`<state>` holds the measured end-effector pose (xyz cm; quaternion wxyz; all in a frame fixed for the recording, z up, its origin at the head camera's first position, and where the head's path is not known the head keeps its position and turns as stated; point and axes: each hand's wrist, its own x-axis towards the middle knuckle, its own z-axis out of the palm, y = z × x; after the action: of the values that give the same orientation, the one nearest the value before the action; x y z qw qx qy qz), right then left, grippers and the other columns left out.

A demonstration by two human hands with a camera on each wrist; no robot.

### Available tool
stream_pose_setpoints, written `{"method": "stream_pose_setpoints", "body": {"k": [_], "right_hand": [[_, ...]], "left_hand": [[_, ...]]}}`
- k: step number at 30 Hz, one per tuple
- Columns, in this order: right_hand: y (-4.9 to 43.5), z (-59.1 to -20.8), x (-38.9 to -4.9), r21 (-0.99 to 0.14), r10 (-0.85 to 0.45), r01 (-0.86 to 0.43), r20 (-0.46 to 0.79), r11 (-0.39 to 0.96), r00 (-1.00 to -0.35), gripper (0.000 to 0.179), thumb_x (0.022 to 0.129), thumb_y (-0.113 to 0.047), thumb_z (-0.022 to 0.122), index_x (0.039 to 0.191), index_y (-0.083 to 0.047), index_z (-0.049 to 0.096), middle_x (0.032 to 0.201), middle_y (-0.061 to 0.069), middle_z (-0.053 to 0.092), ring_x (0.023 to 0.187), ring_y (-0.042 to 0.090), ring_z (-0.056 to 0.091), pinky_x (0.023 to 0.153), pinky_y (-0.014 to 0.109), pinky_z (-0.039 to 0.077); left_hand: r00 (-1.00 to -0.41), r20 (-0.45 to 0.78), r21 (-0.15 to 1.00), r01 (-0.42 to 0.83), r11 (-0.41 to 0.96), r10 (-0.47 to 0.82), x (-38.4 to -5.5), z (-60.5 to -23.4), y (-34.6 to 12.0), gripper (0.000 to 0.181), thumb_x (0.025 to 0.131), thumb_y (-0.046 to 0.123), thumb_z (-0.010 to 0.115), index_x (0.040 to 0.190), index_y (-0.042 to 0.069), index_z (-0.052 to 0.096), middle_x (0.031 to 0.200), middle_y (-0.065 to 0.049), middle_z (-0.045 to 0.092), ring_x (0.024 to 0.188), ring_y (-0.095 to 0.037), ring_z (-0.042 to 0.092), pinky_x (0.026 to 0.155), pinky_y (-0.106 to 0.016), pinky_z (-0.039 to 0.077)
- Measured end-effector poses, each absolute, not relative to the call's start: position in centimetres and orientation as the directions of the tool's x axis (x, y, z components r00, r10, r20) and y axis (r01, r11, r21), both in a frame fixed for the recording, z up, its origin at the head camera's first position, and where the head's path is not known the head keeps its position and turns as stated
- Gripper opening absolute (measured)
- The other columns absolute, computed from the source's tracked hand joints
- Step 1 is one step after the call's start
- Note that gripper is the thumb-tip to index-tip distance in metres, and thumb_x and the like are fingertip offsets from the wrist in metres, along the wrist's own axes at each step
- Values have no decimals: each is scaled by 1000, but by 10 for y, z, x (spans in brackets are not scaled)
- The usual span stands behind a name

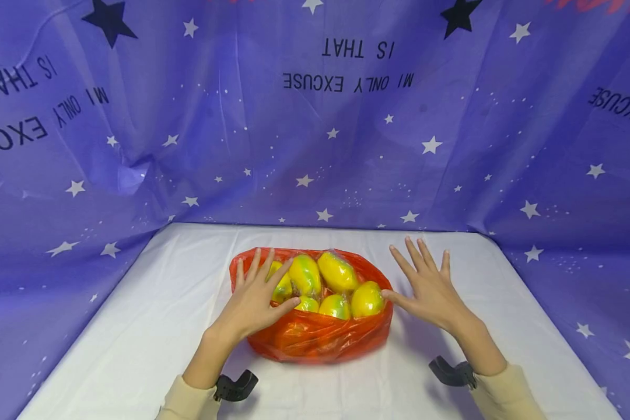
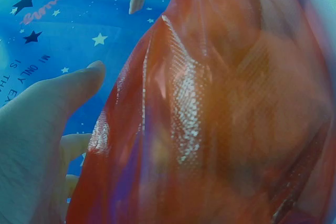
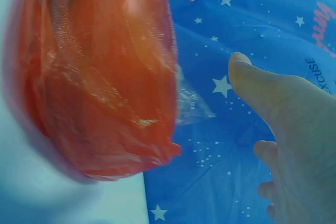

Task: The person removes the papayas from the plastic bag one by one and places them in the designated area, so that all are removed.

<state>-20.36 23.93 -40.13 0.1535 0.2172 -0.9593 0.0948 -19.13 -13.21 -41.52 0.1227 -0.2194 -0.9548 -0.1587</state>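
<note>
Red plastic bag stands on the counter, between the two hands and toward the person's side, its mouth gaping upward. Nearest are two beige sleeves, smooth and plain, the left one and the right one, and at each wrist a curved black piece, matte and hook-like, one on the left and one on the right. Past them, the left hand is spread wide over the bag's left rim, fingers straight and fanned; whether it touches the film I cannot tell. The right hand is just as widely splayed, its thumb pointing toward the bag's right side with a gap showing in the right wrist view. The bag's near wall is thin, glossy and half see-through, bulging and creased into fine crinkles that catch the light. Inside the opening sit at least six yellow fruits, plump ovals tinged with green, under shiny clear wrap; a crumpled, pointed corner of clear film juts past the bag's edge. Under everything lies a smooth white cover with faint creases. Beyond the counter's far edge hangs a purple-blue cloth, softly rippled, printed with white and black stars, small dots and upside-down black lettering.
</note>
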Motion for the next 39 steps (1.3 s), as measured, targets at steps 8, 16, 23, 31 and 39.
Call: {"method": "stream_pose_setpoints", "body": {"k": [8, 16, 23, 31, 39], "right_hand": [[235, -405, -204, -221, -378, -461, 333, 860, -864, 85, 88, -59, 59, 154, -16, 27, 156, 20, 22, 142, 41, 18, 108, 67, -1], [229, -398, -201, -451, -371, -515, 371, 729, -851, 63, 90, -30, 70, 142, -7, 44, 145, 15, 42, 131, 37, 41, 102, 59, 36], [220, -395, -198, -502, -415, -566, 387, 654, -823, 55, 88, -21, 72, 136, -6, 50, 135, 9, 52, 116, 28, 54, 92, 48, 49], [209, -393, -195, -552, -450, -574, 358, 604, -818, 53, 87, -15, 74, 134, -9, 52, 133, 9, 54, 116, 30, 55, 92, 47, 49], [199, -398, -190, -494, -456, -552, 310, 672, -834, 52, 84, -17, 77, 131, -12, 56, 127, 4, 59, 113, 25, 58, 93, 46, 49]], "left_hand": [[-876, 327, 287, 449, 846, 354, -188, -413, -134, 77, 88, 63, 55, 153, 29, 30, 159, -14, 15, 145, -40, 1, 108, -66, -4], [-924, 346, 509, 331, 794, 164, -177, -415, -155, 76, 85, 48, 69, 146, 15, 40, 157, -20, 14, 143, -44, 0, 108, -69, 1], [-954, 283, 652, 266, 710, 97, -164, -429, -169, 76, 84, 47, 72, 145, 15, 40, 158, -21, 9, 141, -49, 9, 103, -72, 18], [-963, 264, 786, 247, 566, 54, -155, -449, -175, 82, 79, 36, 81, 147, 25, 37, 158, -19, -10, 137, -55, 15, 97, -64, 35], [-960, 276, 810, 261, 525, 52, -148, -464, -169, 87, 76, 37, 83, 149, 26, 36, 158, -20, 5, 138, -53, 14, 94, -76, 26]]}}
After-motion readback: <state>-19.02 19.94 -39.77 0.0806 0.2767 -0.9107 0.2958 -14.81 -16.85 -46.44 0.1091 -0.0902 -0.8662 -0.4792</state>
